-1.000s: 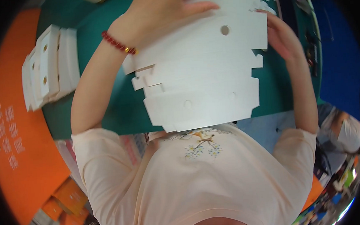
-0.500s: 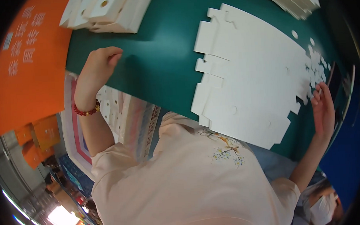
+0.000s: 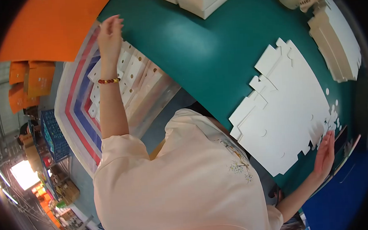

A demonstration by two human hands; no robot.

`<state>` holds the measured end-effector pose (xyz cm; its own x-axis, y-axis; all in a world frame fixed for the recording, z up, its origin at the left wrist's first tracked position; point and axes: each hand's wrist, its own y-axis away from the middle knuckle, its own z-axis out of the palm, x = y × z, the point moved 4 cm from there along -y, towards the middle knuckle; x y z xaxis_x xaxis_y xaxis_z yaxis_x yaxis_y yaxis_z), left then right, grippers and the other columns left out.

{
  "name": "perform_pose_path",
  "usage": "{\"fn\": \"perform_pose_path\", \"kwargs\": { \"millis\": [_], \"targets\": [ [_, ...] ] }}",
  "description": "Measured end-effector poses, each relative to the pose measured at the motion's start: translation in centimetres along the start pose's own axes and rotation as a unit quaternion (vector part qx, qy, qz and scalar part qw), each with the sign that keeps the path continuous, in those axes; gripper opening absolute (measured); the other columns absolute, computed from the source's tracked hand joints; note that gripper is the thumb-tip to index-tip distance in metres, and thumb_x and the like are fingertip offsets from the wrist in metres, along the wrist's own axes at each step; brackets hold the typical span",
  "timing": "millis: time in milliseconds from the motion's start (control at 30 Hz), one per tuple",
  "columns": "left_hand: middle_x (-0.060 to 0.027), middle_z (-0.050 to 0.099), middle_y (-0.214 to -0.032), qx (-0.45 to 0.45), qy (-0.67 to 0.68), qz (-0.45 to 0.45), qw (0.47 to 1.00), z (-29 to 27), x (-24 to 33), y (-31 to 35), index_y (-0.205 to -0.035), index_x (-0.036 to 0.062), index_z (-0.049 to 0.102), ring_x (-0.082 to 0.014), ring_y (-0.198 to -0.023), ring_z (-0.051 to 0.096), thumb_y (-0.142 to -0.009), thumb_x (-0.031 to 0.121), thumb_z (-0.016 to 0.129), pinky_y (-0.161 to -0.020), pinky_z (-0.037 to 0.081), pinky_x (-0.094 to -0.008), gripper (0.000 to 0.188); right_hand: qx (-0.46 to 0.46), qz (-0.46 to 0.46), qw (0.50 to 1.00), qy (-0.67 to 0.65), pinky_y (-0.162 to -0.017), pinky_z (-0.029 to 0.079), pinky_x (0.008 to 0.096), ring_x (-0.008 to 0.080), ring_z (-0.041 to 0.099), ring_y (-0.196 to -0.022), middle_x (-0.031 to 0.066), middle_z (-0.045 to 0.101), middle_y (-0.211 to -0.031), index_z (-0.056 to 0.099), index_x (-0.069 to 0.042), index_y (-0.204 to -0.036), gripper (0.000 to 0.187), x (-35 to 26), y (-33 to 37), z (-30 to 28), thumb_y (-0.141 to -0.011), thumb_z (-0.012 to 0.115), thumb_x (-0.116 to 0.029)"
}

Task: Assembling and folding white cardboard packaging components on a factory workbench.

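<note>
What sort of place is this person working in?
Probably a small packing workshop, judging by the flat cut-out white sheet on the green table, the white boxes with round holes in a striped bag, and the shelving in the background.

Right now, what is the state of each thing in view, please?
Left hand: empty, fingers loosely curled
Right hand: open, beside white discs
White cardboard sheet: unfolded, flat
White discs: loose, scattered
Stacked white sheets: piled
White boxes: folded
Striped container: open, holding boxes

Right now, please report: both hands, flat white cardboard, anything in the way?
Left hand looks empty, near striped bag. White cardboard flat on green table. Loose discs beside right hand.
</note>
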<state>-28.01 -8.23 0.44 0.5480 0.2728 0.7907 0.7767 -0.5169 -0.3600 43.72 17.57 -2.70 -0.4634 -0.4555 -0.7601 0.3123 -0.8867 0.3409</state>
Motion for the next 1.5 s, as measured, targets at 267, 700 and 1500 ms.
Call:
{"fn": "perform_pose_path", "kwargs": {
  "millis": [267, 700, 1500],
  "targets": [
    [-0.0029, 0.069, -0.094, -0.096, -0.058, -0.174, 0.978, -4.9, -11.8, 3.6, -0.107, 0.0053, 0.069, -0.0103, -0.078, 0.065, -0.097, 0.025, 0.061, -0.070, 0.055, -0.0258, 0.024, -0.066, 0.021, 0.995, -0.072, -0.099, 0.052, 0.0315, 0.0252, 0.055, -0.123, 0.0185, 0.050, -0.137, 0.039, 0.008, -0.141, 0.038, -2.4, -0.5, 0.1, -0.104, 0.039, 0.000],
    [-0.0080, 0.053, -0.112, -0.258, -0.463, 0.108, 0.841, 1.5, -17.8, 8.4, -0.118, 0.0119, 0.060, -0.0240, -0.100, 0.062, -0.080, -0.001, 0.061, -0.076, 0.057, -0.0389, 0.040, -0.069, 0.036, 0.997, -0.020, -0.095, 0.054, 0.0293, 0.0233, 0.061, -0.112, 0.0149, 0.056, -0.127, 0.046, 0.007, -0.136, 0.033, -2.4, 1.2, 2.5, -0.105, 0.042, -0.005],
    [-0.0157, 0.067, -0.114, -0.318, -0.294, 0.120, 0.893, 1.7, -20.4, 6.7, -0.116, 0.0124, 0.068, -0.0366, -0.102, 0.064, -0.090, 0.009, 0.048, -0.087, 0.052, -0.0433, 0.033, 0.036, -0.013, 0.999, 0.039, -0.079, 0.050, 0.0246, 0.0161, 0.060, -0.096, 0.0106, 0.063, -0.113, 0.055, 0.005, -0.128, 0.029, 1.5, 1.4, 0.8, -0.103, 0.049, -0.010]
  ]
}}
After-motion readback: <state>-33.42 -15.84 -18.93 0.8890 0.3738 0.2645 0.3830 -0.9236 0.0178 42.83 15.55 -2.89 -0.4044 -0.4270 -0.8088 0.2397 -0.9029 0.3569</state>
